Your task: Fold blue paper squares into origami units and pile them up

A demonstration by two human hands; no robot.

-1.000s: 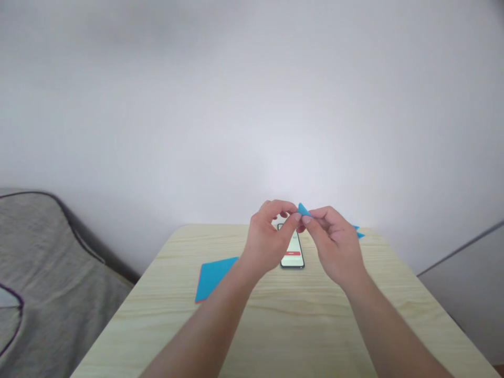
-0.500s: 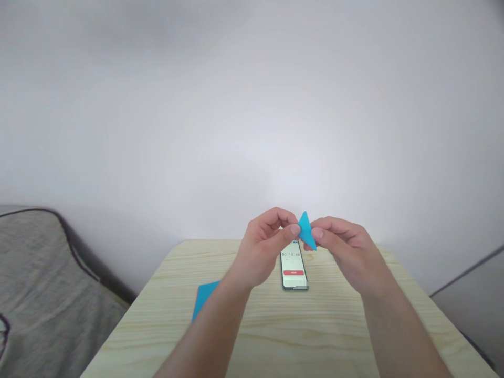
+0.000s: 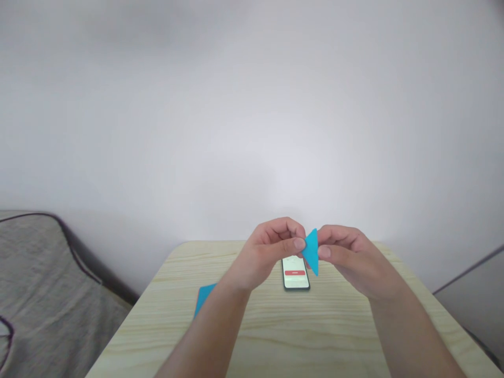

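A small bright-blue piece of folded paper (image 3: 312,252), triangular in outline, is held up above the table. Its long side faces right and its lower point hangs down. My left hand (image 3: 271,249) pinches its left corner between thumb and forefinger. At the right edge my right hand (image 3: 352,257) is closed, its thumb tip against the paper and the fingers partly hidden behind it. Below and behind the paper lies a phone (image 3: 296,281) with a lit white screen and a red bar; its top is covered by my left hand.
The pale wooden table (image 3: 291,336) meets a white wall (image 3: 252,115). A flat blue sheet (image 3: 203,296) lies on the left, partly under my left forearm. Grey fabric with dark piping (image 3: 47,294) fills the lower left.
Both hands have shifted slightly right and down with the folded paper. The paper has turned, so its long edge is now nearly vertical, and more of the phone's upper screen is covered.
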